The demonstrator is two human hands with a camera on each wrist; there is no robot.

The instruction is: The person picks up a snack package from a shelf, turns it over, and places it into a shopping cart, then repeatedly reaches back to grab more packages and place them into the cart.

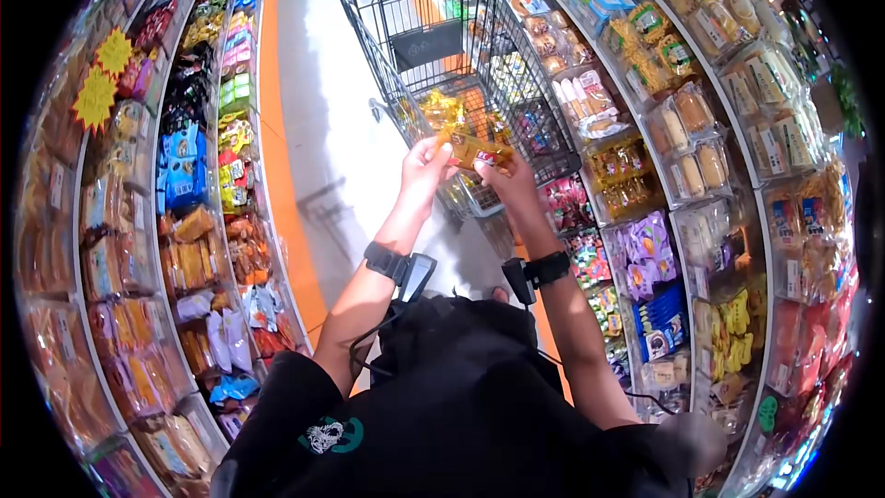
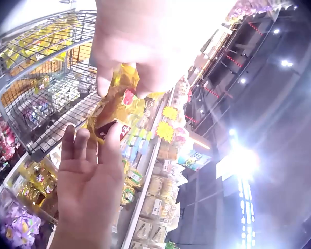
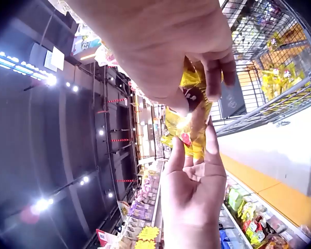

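Observation:
Both hands hold one shiny golden-yellow snack packet (image 1: 475, 151) over the near end of a shopping cart. My left hand (image 1: 426, 169) pinches one end between thumb and fingers. At the other end, beside a dark red label, my right hand (image 1: 513, 186) grips with the thumb on top. Seen from the left wrist, the packet (image 2: 114, 106) is clear plastic with a brownish content inside and a small red mark. In the right wrist view, the right hand (image 3: 166, 52) covers part of the packet (image 3: 189, 116), while the left hand (image 3: 193, 192) supports its lower end.
The wire shopping cart (image 1: 415, 14), with a red handle, stands ahead and carries yellow packets (image 1: 442, 107). Shelves of bagged snacks (image 1: 180, 166) line the left side, and shelves of packaged bread (image 1: 696, 120) the right. Pale floor (image 1: 323, 120) runs between them.

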